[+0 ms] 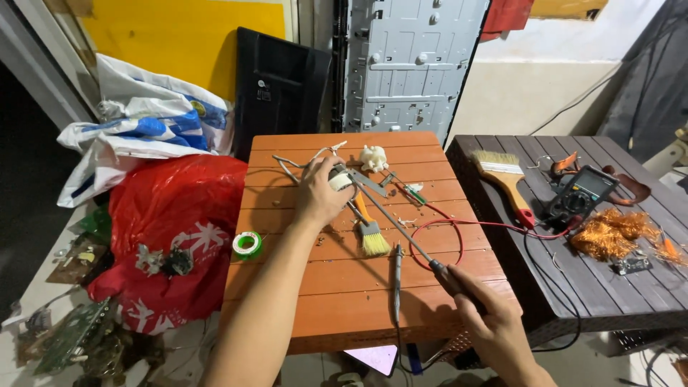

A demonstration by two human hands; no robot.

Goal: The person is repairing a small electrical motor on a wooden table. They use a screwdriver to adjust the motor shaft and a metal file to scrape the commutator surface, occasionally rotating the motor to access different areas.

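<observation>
Head view: left hand (320, 192) closed around a small white part (341, 179) on the orange table (301, 287); right hand (487, 319) clasps a long tool's (401, 231) dark handle, tip at the part. Part looks light, rigid, wire-tailed, so best pinched by its body.

Both hands closed in grips: left hand (320, 192) extended forward, right hand (487, 324) nearer.
</observation>
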